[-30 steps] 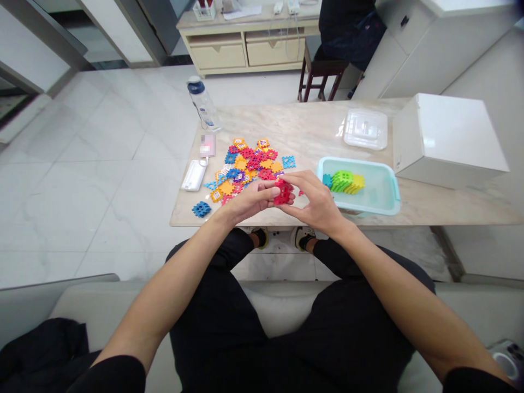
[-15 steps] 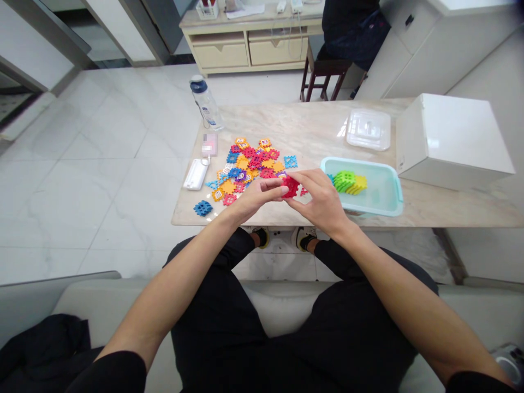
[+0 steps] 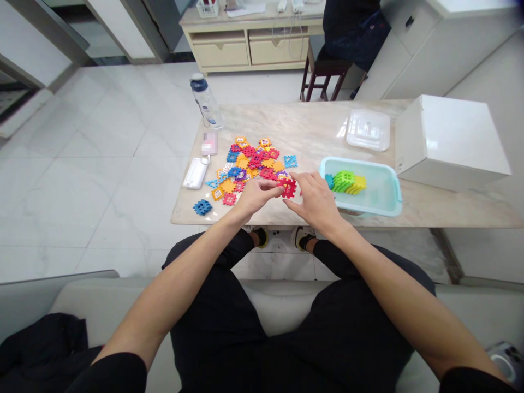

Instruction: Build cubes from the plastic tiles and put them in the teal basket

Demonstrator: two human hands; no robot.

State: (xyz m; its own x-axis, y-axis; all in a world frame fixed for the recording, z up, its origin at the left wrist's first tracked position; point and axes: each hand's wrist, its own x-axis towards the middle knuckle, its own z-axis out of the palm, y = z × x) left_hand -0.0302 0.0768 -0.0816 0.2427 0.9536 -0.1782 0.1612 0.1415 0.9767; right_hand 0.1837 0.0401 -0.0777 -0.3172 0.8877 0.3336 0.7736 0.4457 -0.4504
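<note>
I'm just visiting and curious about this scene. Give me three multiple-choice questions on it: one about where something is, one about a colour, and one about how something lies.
1. Where are the green and yellow pieces?
A) Beside the water bottle
B) Inside the turquoise tub
C) On the floor

2. What colour is the interlocking plastic piece at the fingertips of the left hand?
A) Red
B) Blue
C) Yellow

3. How is the clear plastic lid placed?
A) Fitted on the tub
B) Balanced on the water bottle
C) Lying by itself on the marble table

Answers:
1. B, because they stand within the tub's walls.
2. A, because the piece between the hands is plainly red.
3. C, because it lies flat beyond the tub, apart from it.
</note>
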